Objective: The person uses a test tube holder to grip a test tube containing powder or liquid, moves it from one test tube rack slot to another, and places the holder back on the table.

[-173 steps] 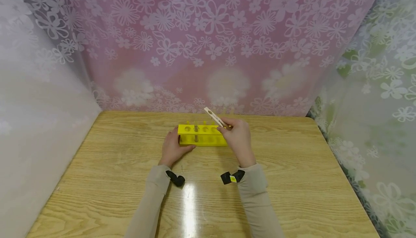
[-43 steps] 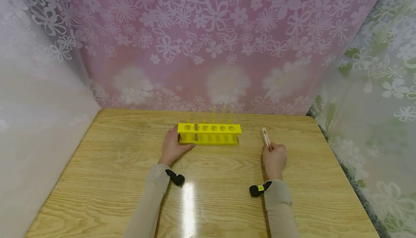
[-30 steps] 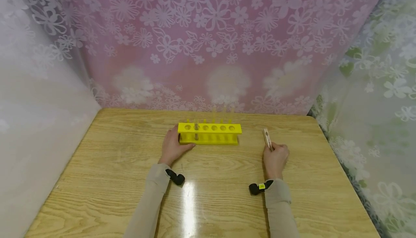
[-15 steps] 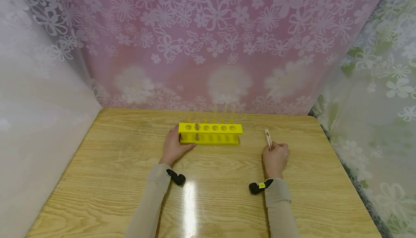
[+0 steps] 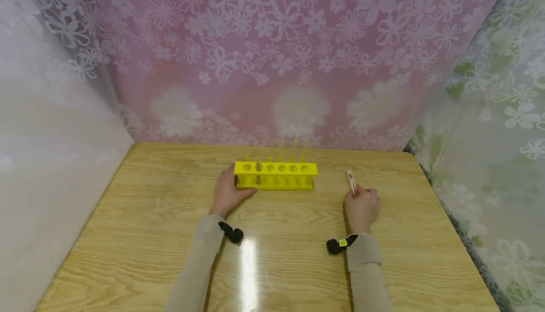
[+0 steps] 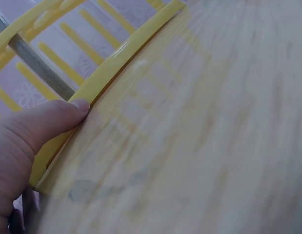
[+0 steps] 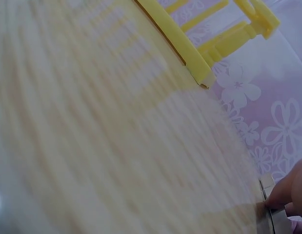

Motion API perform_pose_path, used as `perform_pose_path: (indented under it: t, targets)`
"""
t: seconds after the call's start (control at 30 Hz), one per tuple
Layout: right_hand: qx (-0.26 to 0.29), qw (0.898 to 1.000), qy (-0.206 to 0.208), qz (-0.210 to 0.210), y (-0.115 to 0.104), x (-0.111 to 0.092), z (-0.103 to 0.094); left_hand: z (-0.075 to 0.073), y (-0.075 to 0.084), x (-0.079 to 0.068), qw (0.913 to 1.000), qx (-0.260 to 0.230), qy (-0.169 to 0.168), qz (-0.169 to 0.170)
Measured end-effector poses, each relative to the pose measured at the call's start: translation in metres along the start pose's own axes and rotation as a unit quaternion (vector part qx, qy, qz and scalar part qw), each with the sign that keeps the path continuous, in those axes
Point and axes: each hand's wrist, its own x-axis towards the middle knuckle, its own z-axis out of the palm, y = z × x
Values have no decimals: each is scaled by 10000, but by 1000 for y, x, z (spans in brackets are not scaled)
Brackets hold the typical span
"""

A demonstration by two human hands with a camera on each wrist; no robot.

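A yellow test tube rack (image 5: 276, 169) stands on the table, with one test tube (image 5: 258, 165) upright in the second hole from the left. Up close in the left wrist view, the lower part of that tube (image 6: 42, 68) looks grey. My left hand (image 5: 227, 191) grips the rack's left end, the thumb (image 6: 53, 119) lying along the front of its base and the other fingers mostly hidden behind. To the right of the rack, my right hand (image 5: 362, 208) pinches a wooden test tube clamp (image 5: 351, 182) low at the table, its slotted end pointing away from me.
Thin pegs rise along the rack's back, and faint clear tubes (image 5: 294, 148) show above them on the right side. The wooden table (image 5: 294, 255) ends at a pink flowered curtain (image 5: 272, 66) behind, with pale curtains at both sides.
Several seconds ago my right hand held the clamp over the rack's right end; it has since moved right and down to the table. My left hand has stayed at the rack.
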Motion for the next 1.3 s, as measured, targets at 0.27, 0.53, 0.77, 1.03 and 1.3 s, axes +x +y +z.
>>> perform_pose_path:
  t: [0.27,0.53,0.77,1.03,1.3]
  targets:
    - [-163,9989,-405,163,4,5,-9,6,-1,2,9999,-86,127,-41]
    - [0,9967,-787,212,5,13,-17,7,4,6,9994,-210,225,-152]
    - [154,9949,-968,245,7,11,-15,6,1,5,9996,-128,120,-234]
    - [33,9892,-1463,65,3,11,-26,1,-2,3,9979,-584,47,-288]
    - [-298,9728,-2284,-229,-15,17,-46,-14,1,4,9727,-2072,-559,-889]
